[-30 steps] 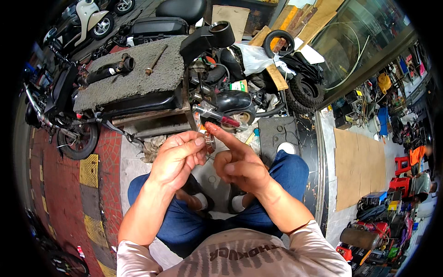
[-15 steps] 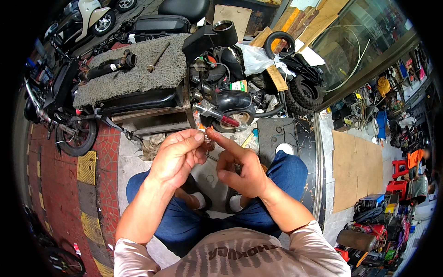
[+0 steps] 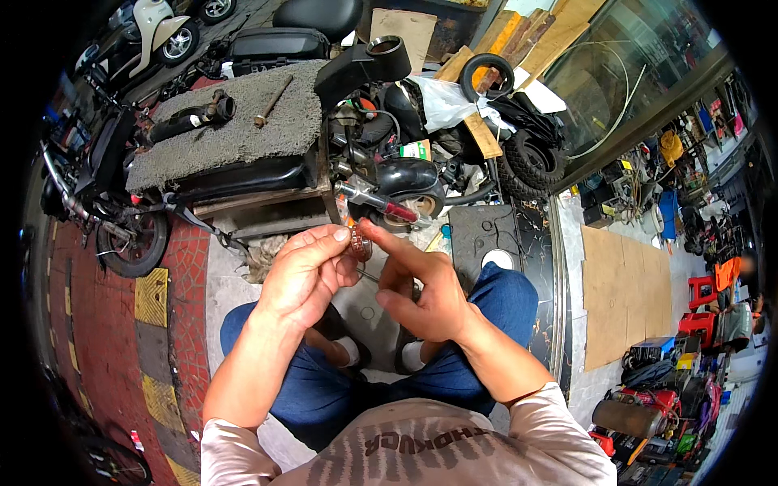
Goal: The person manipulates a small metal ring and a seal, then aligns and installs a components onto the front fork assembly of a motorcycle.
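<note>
My left hand [image 3: 301, 274] pinches a small ring-shaped part that looks like a ball bearing cage [image 3: 361, 245], coated in reddish-brown grease. It is held upright between thumb and fingers, above my knees. My right hand [image 3: 429, 293] reaches in from the other side. Its index finger is stretched out, and the reddish, greasy tip touches the ring's edge. The other right fingers are curled in loosely. A thin rod shows between the hands; whether a hand holds it, I cannot tell.
Ahead on the left, a carpet-topped wooden bench [image 3: 182, 164] carries a bolt [image 3: 274, 101], a dark tube [image 3: 180, 124] and a black arm with a metal-lined collar [image 3: 384, 57]. Behind lie motorcycle parts and tyres [image 3: 531, 164]. Cardboard [image 3: 626, 296] covers floor at right.
The ring has turned to show more of its round side. My right index finger has shifted slightly along its edge, while the left hand keeps its pinch.
</note>
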A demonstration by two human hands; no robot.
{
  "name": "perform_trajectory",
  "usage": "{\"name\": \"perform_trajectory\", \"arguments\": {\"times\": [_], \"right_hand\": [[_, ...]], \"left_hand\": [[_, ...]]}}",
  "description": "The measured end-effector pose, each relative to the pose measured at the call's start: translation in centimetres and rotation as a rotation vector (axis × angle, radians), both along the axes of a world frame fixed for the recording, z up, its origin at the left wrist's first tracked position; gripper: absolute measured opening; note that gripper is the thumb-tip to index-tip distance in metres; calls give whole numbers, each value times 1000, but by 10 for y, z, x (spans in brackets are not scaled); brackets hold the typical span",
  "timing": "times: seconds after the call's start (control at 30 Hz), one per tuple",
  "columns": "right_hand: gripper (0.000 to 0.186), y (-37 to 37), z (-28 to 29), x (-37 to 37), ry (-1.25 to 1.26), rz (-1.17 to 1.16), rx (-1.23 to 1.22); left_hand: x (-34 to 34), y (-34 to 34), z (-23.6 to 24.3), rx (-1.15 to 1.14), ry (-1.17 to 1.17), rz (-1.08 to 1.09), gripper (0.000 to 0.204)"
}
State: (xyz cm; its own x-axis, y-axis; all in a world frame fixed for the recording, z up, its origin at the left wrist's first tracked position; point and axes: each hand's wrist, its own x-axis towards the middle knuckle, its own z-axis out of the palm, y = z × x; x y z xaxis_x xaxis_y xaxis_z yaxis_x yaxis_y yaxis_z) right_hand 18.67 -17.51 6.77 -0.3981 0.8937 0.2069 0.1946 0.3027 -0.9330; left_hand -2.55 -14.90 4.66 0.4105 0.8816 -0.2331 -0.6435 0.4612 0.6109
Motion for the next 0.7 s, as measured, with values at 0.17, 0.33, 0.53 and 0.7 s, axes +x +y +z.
{"name": "perform_trajectory", "arguments": {"times": [0.17,0.33,0.53,0.7], "right_hand": [[66,7,1,2,-126,55,269],[55,-1,-8,7,-29,-9,152],[60,8,-5,-1,80,8,200],[53,21,4,-3,-120,37,408]], "left_hand": [[-4,1,-2,-19,-12,-2,22],[-8,2,2,-46,-43,20,23],[-6,3,4,-88,11,69,23],[-6,5,-3,-63,10,50,23]]}}
